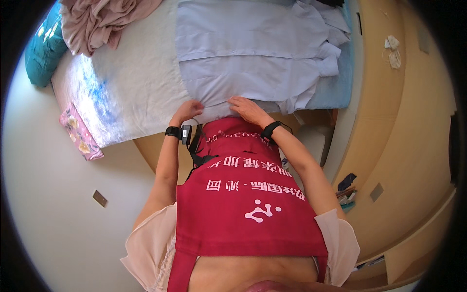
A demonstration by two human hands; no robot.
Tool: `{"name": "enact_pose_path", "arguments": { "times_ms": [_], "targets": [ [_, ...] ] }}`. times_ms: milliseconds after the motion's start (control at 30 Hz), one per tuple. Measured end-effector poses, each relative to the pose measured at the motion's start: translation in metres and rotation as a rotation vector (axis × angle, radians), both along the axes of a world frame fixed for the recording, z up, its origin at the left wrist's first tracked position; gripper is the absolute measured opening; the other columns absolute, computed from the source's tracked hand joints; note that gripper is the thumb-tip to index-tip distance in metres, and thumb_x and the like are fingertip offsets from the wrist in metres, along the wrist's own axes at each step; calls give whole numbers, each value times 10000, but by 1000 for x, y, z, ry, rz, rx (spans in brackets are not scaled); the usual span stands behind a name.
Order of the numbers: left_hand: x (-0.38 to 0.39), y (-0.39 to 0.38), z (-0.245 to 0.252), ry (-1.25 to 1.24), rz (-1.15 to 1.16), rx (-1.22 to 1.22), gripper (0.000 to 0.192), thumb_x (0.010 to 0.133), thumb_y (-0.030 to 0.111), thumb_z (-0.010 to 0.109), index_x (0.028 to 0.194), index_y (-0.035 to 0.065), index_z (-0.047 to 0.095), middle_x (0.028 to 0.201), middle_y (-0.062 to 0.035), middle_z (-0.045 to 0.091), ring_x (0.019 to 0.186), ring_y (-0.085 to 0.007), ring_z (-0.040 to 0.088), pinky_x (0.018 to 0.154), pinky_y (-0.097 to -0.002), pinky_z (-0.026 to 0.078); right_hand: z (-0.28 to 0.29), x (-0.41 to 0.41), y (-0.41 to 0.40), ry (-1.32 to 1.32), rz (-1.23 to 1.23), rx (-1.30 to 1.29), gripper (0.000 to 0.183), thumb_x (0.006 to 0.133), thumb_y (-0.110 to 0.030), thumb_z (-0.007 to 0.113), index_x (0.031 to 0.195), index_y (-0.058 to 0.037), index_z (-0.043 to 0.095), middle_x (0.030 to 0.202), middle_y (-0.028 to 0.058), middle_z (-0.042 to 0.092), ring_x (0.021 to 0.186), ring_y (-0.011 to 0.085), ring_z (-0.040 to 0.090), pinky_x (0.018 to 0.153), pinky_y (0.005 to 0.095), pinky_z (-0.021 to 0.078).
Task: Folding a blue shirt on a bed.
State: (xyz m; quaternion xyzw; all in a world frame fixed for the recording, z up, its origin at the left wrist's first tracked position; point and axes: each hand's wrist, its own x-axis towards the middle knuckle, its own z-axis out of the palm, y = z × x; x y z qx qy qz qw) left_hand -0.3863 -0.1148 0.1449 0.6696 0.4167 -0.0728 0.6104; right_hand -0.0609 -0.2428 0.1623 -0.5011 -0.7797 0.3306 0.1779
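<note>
A pale blue-white button-front shirt (237,62) lies spread on the bed, its hem to the left and its collar end and sleeves to the right. My left hand (190,109) is at the near hem corner, fingers curled; whether it pinches cloth is not clear. Lying flatter, my right hand (248,108) touches the shirt's near edge with its fingertips. The placket with small buttons runs across the shirt's middle. A red apron (248,219) covers my front, and its lower part meets the bed edge between my hands.
A crumpled pink-brown blanket (98,25) and a teal floral pillow (43,51) are at the far left. Pink floral fabric (81,133) hangs at the bed's left corner. Wooden furniture (379,109) stands to the right, with small items on it.
</note>
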Motion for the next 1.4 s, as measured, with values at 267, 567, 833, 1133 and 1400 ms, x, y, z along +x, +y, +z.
{"name": "enact_pose_path", "arguments": {
  "times_ms": [267,567,833,1133,1400],
  "targets": [
    [-1,-7,-20,-25,141,12,198,937,146,685,1054,5,759,868,-76,758,765,-173,705,720,-330,565,-14,31,-26,222,-314,-156,344,861,22,594,1188,-51,674,1369,138,622,1279,344,569,1088,421,466],
    [86,35,19,62,2,-14,229,982,130,655,1161,4,723,930,-63,743,809,-141,688,772,-294,560,12,158,-67,139,-1538,31,238,925,18,600,1156,-35,630,1008,113,647,861,268,661,800,376,546],
    [277,53,39,-238,-244,175,264,962,43,652,1222,46,696,1026,-85,739,952,-179,708,867,-320,568,-44,295,-49,385,-1847,121,493,867,-127,764,1270,44,537,1167,174,630,937,266,667,857,378,549],
    [504,18,48,-498,-403,649,604,810,-31,685,1384,128,585,1418,-142,576,1278,-389,555,1068,-477,472,-58,335,-15,87,-1674,169,693,790,-225,856,1345,14,518,1327,235,597,1218,411,570,1052,458,456],
    [580,15,-4,-143,-530,857,773,747,-62,662,1463,197,533,1534,-80,489,1362,-396,480,1078,-511,444,-90,364,-24,323,-1724,-120,431,796,-286,856,1045,-2,649,900,164,698,820,350,664,728,471,506]
  ]
}}
